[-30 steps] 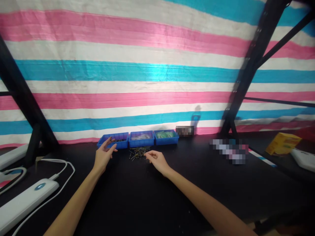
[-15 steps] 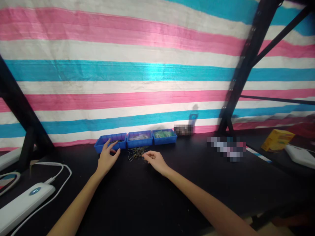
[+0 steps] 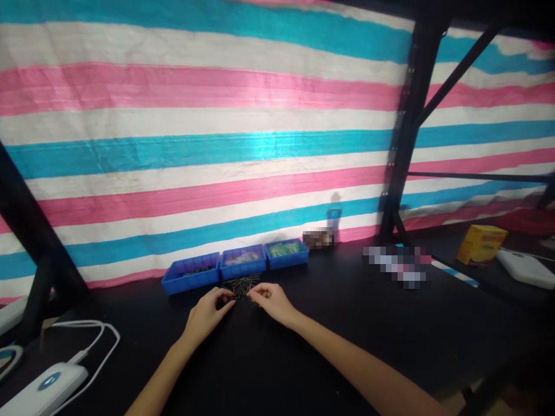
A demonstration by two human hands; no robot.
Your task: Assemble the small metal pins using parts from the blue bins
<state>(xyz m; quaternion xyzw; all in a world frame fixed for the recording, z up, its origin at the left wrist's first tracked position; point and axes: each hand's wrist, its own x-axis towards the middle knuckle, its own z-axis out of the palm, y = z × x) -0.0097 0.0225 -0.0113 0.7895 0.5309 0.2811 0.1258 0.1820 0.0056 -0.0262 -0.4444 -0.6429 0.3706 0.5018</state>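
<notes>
A small pile of thin screws or nails [image 3: 243,283] lies on the black table, in front of three blue trays. My left hand [image 3: 210,311] is at the pile's left side, thumb and index finger a little apart, with nothing visible between them. At the pile's right edge is my right hand [image 3: 274,301], its thumb and index finger pinched; whatever they hold is too small to make out. The left blue tray [image 3: 191,282] has dark screws in it, the middle tray [image 3: 243,268] clear bags, and the right tray [image 3: 287,260] green bags.
White power bank [image 3: 47,390] with a cable lies at the left front. On the right are a yellow box [image 3: 482,244] and a white device [image 3: 526,268]. Black posts stand before a striped sheet [image 3: 217,150] at the back.
My left hand has moved right, from in front of the left tray to the pile, its fingers drawing closer together. My right hand stays pinched at the pile. The camera view has tilted and shifted.
</notes>
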